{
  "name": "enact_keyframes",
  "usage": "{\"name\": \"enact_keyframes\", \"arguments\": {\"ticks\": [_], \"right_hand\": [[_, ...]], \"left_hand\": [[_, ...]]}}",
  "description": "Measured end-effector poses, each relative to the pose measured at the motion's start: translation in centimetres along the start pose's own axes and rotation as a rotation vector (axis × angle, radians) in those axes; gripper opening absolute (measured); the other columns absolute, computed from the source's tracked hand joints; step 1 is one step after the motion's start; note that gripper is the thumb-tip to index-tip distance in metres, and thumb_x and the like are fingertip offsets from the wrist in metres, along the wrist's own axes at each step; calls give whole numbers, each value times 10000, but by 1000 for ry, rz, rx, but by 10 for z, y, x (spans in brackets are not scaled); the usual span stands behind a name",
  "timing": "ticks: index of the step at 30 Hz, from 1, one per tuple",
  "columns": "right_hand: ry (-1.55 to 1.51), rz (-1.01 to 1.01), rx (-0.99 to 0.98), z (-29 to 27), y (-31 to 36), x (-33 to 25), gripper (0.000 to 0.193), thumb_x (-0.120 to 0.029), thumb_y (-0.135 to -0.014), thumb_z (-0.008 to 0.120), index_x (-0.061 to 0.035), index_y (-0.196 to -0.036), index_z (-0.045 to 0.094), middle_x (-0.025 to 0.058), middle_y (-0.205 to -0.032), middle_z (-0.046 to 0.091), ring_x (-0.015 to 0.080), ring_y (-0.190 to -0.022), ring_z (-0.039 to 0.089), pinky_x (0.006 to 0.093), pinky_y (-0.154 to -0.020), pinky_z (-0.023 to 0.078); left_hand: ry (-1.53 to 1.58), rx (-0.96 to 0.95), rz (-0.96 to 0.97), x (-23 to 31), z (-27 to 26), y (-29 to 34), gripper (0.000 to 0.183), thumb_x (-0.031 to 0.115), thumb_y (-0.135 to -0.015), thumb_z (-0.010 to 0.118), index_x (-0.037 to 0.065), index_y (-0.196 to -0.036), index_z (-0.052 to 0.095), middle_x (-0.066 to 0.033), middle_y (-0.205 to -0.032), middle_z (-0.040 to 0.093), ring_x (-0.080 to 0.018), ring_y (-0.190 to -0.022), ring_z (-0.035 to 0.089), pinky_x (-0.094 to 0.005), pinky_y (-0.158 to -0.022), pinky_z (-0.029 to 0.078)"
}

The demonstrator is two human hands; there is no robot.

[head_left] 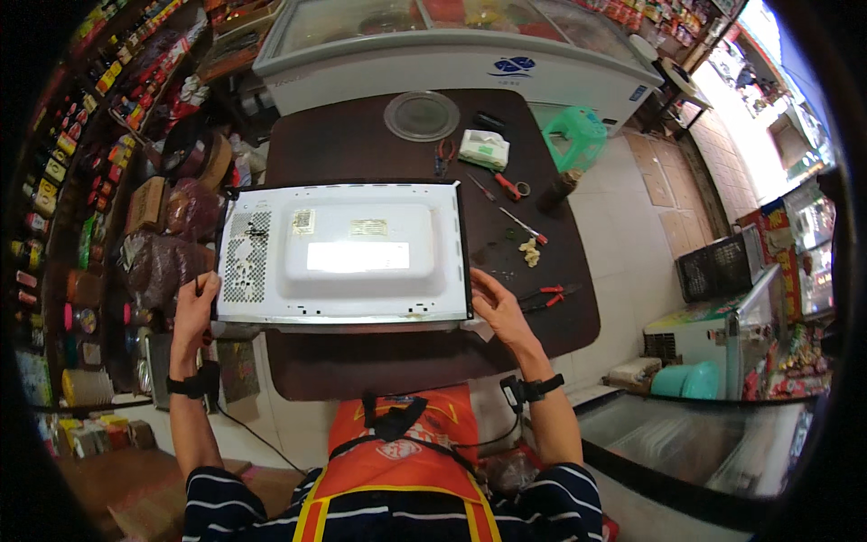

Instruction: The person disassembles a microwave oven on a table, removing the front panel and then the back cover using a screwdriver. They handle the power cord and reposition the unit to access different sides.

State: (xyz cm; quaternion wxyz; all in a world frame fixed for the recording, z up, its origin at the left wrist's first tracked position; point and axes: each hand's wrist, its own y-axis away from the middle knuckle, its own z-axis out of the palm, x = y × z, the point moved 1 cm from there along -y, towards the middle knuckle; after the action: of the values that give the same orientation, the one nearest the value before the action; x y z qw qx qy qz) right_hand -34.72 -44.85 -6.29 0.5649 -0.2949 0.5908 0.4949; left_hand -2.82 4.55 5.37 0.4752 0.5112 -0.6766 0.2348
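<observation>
A microwave oven [361, 262] lies across the dark table in front of me, with a white panel facing up. The panel has a raised middle, stuck-on labels and a patch of vent holes on its left; black edges run along its sides. My left hand [195, 305] grips its near left corner, thumb along the side. At the near right corner, my right hand [498, 309] holds the other side, its fingertips partly hidden by the edge. Beside that hand lie red-handled pliers [549, 296].
On the brown table [325, 366] are a round glass plate [422, 116], a tissue pack [485, 149], other pliers [443, 156], a screwdriver [524, 225] and a dark bottle [559, 190]. A green stool [575, 138] stands at the right, a chest freezer [397, 68] behind.
</observation>
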Motion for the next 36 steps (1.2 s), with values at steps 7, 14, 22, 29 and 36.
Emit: {"name": "enact_keyframes", "arguments": {"ticks": [7,14,22,29,36], "right_hand": [[336,129,396,-102,22,16,266,-218,-981,810,2,-1128,783,21,-906,758,98,-845,699,289,-759,563],[840,55,547,-174,16,70,188,-226,-913,826,-64,-1005,799,110,-858,784,290,-821,769,407,-776,602],[1085,-74,435,-170,-104,89,198,-255,-906,805,-96,-1024,808,147,-936,788,376,-915,767,486,-811,608],[1307,-88,259,-172,-163,117,100,-161,-813,786,-87,-877,805,184,-864,771,410,-859,756,505,-775,605],[1100,-242,228,-166,-145,106,106,-110,-820,747,-36,-890,776,128,-750,741,323,-706,749,423,-681,587]], "left_hand": [[521,224,-92,-53,-12,57,480,378,-1138,629,28,-1466,631,34,-990,670,-51,-777,562,-253,-697,485],[969,408,-584,-163,77,140,86,167,-1080,687,81,-1084,677,-49,-916,704,-115,-645,582,-279,-587,519],[671,-94,-787,-94,202,192,349,16,-1048,648,43,-1394,607,-113,-1064,701,-163,-727,660,-329,-619,574],[94,-613,-672,-13,228,212,632,10,-1057,638,74,-1653,439,-109,-1331,697,-130,-801,677,-325,-693,588],[-500,-715,-65,39,217,205,602,70,-863,709,73,-1454,599,-201,-1333,690,-420,-1048,710,-436,-898,594]]}}
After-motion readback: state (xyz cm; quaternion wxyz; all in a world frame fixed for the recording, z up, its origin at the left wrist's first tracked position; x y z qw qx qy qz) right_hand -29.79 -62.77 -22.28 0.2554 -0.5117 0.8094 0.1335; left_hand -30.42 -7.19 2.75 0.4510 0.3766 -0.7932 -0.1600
